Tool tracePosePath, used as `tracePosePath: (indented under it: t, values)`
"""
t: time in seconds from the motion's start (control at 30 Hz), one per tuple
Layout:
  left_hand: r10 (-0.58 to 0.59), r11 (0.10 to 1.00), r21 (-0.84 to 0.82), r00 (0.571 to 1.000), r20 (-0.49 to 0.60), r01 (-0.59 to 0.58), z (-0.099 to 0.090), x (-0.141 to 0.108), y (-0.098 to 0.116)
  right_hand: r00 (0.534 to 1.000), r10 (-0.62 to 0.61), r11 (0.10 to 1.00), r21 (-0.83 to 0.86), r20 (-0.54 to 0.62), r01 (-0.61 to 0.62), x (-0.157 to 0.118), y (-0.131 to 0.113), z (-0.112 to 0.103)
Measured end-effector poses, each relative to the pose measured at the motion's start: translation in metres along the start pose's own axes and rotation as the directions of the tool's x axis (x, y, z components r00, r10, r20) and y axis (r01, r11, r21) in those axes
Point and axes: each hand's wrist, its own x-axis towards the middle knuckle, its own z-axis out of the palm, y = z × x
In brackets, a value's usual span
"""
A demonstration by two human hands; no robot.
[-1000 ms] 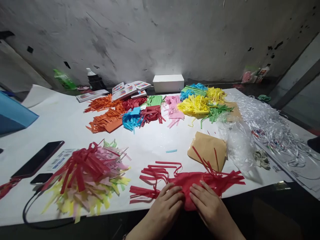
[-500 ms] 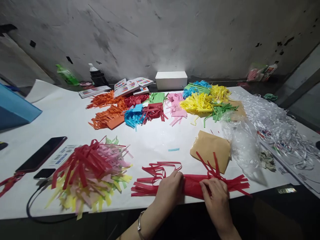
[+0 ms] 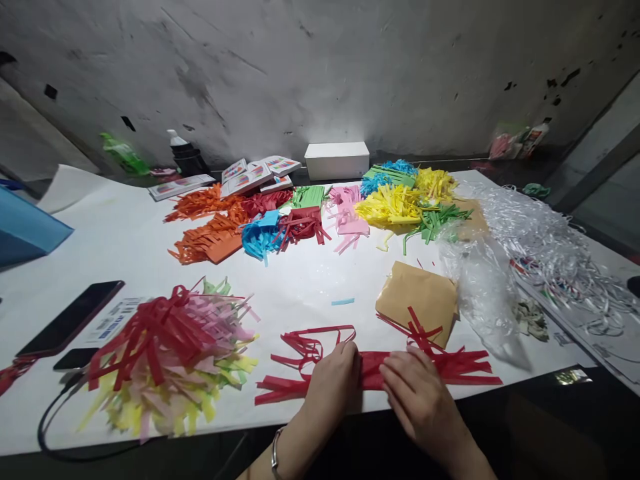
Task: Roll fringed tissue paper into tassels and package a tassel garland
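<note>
A strip of red fringed tissue paper (image 3: 373, 371) lies along the front edge of the table, its cut ends spreading to both sides. My left hand (image 3: 334, 377) is curled over its left part, with the fingertips hidden behind the knuckles. On the right part rests my right hand (image 3: 417, 395), fingers stretched out and fairly flat on the paper. Loose red strands stick up behind the right hand, against a brown paper packet (image 3: 417, 297). Left of my hands sits a layered pile of fringed tissue (image 3: 175, 360) in red, pink, yellow and green.
Fringed bundles, orange (image 3: 215, 237), blue (image 3: 261, 237) and yellow (image 3: 390, 207) among them, line the back beside a white box (image 3: 337, 162). Clear plastic (image 3: 483, 287) and white shredded strands (image 3: 535, 227) cover the right. A phone (image 3: 73, 319) and a black cable (image 3: 45, 427) lie left.
My right hand has gone from pinching the red paper to lying flatter across it, slightly further left. The left hand keeps its place on the paper. The view has shifted slightly.
</note>
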Motion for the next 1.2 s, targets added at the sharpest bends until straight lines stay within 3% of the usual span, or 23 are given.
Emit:
tracePosePath:
  t: [0.07, 0.2, 0.3, 0.37, 0.43, 0.47, 0.53, 0.63, 0.73, 0.83, 0.93, 1.03, 1.13, 1.2]
  values:
    - [0.010, 1.000, -0.007, 1.000, 0.000, -0.010, -0.003, 0.001, -0.005, 0.994, -0.086, 0.995, 0.055, 0.061, 0.083, -0.007, -0.003, 0.002]
    - [-0.020, 1.000, 0.004, 0.999, -0.027, 0.020, -0.021, -0.002, -0.032, 0.988, -0.151, 0.988, -0.014, 0.023, 0.151, -0.016, 0.000, 0.014]
    - [0.018, 1.000, 0.013, 0.982, -0.186, -0.016, -0.035, -0.013, -0.051, 0.986, -0.164, 0.986, -0.026, -0.018, 0.163, -0.016, 0.001, 0.017]
    - [0.211, 0.976, 0.017, 0.919, -0.333, -0.217, -0.035, -0.023, -0.052, 0.988, -0.153, 0.988, 0.002, -0.030, 0.153, -0.014, -0.001, 0.015]
    - [0.417, 0.895, 0.029, 0.813, -0.406, -0.445, -0.025, -0.034, -0.043, 0.988, -0.142, 0.989, 0.045, -0.052, 0.144, -0.010, -0.007, 0.012]
    - [0.479, 0.856, 0.020, 0.778, -0.408, -0.517, -0.018, -0.038, -0.036, 0.989, -0.138, 0.987, 0.070, -0.053, 0.142, -0.008, -0.010, 0.011]
    - [0.508, 0.823, -0.025, 0.756, -0.414, -0.567, -0.002, -0.042, -0.025, 0.991, -0.135, 0.985, 0.102, -0.022, 0.136, -0.006, -0.015, 0.011]
    - [0.455, 0.835, -0.096, 0.777, -0.436, -0.542, 0.014, -0.043, -0.021, 0.991, -0.134, 0.988, 0.075, 0.003, 0.133, -0.007, -0.017, 0.012]
    - [0.438, 0.844, -0.109, 0.793, -0.424, -0.525, 0.015, -0.042, -0.031, 0.996, -0.082, 0.994, 0.065, -0.019, 0.083, -0.014, -0.013, 0.013]
    - [0.387, 0.883, -0.089, 0.821, -0.421, -0.461, 0.010, -0.041, -0.037, 0.998, 0.065, 0.995, 0.073, -0.001, -0.065, -0.018, -0.012, 0.016]
    - [0.288, 0.946, -0.021, 0.866, -0.408, -0.325, 0.007, -0.038, -0.036, 0.973, 0.229, 0.973, -0.026, 0.026, -0.229, -0.013, -0.014, 0.021]
    - [0.220, 0.975, 0.042, 0.903, -0.369, -0.220, 0.005, -0.033, -0.031, 0.949, 0.307, 0.945, -0.140, 0.064, -0.296, -0.002, -0.015, 0.026]
    - [0.180, 0.984, 0.057, 0.918, -0.352, -0.171, 0.006, -0.027, -0.029, 0.944, 0.330, 0.929, -0.182, 0.007, -0.323, 0.005, -0.015, 0.026]
    - [0.170, 0.985, 0.055, 0.918, -0.359, -0.161, 0.007, -0.024, -0.029, 0.967, 0.251, 0.958, -0.131, -0.036, -0.254, 0.005, -0.016, 0.026]
